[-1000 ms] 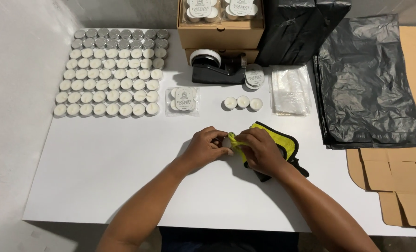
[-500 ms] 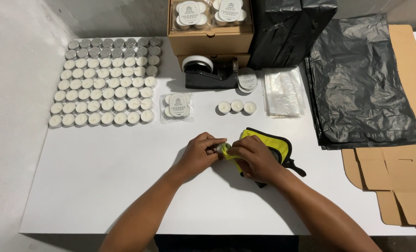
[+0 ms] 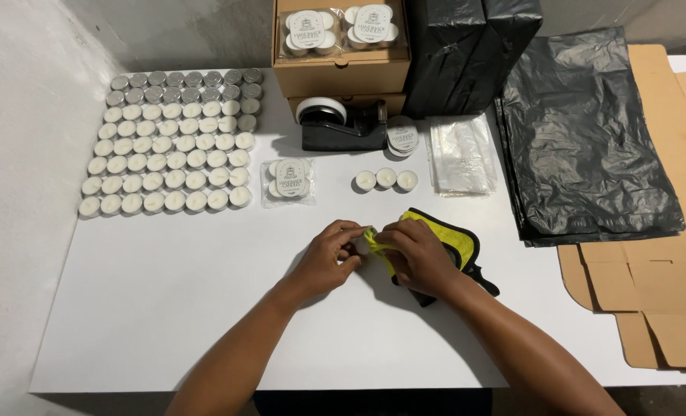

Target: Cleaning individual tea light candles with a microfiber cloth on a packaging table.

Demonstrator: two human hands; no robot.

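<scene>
My left hand (image 3: pixel 329 256) and my right hand (image 3: pixel 415 255) meet at the middle of the white table (image 3: pixel 174 308). Between their fingertips I pinch a small object, mostly hidden; it looks like a tealight wrapped in the corner of a yellow cloth with black edging (image 3: pixel 447 237). The rest of that cloth lies under and behind my right hand. Three loose white tealights (image 3: pixel 386 179) stand in a row just beyond my hands. A clear packet of tealights with a round label (image 3: pixel 288 182) lies to their left.
Several rows of tealights (image 3: pixel 170 150) fill the far left. A black tape dispenser (image 3: pixel 341 125), a cardboard box of packed tealights (image 3: pixel 341 46), clear bags (image 3: pixel 461 154), black plastic bags (image 3: pixel 589 139) and flat cardboard (image 3: pixel 666 270) lie behind and right.
My hands have stayed together on the cloth, with the fingers shifting slightly around the small object. The view has tilted a little, so everything sits lower in the frame.
</scene>
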